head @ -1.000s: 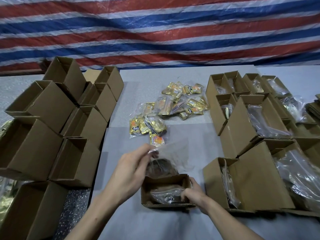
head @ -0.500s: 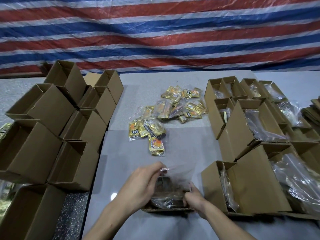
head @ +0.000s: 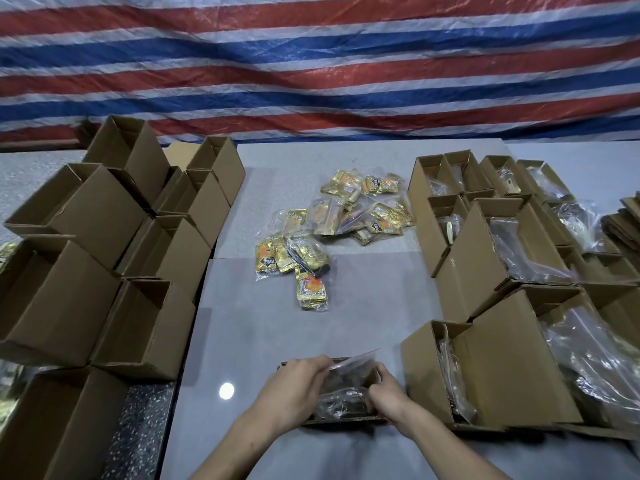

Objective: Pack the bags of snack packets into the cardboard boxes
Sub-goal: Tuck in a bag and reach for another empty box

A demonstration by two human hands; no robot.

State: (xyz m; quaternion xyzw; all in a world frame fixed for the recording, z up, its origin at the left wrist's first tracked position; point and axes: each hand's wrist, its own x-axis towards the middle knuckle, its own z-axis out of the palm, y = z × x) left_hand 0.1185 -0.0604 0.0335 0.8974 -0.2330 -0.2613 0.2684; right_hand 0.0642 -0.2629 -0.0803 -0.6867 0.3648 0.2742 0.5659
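Note:
A small open cardboard box (head: 341, 421) sits on the grey table near me. Inside it lies a clear plastic bag of dark snack packets (head: 341, 398). My left hand (head: 294, 393) pinches the bag's upper edge over the box's left side. My right hand (head: 388, 398) curls over the bag at the box's right wall. Further back on the table lie clear bags of gold snack packets (head: 360, 209), with another bag (head: 294, 258) nearer.
Empty open cardboard boxes (head: 138, 323) crowd the left side. On the right stand boxes (head: 512, 368) holding clear bags. Flattened cardboard (head: 623, 220) is stacked at the far right. A striped tarp (head: 311, 64) hangs behind the table.
Both hands have pushed the clear bag down from above the box into it. The view has tilted up, so hands and box sit lower in frame.

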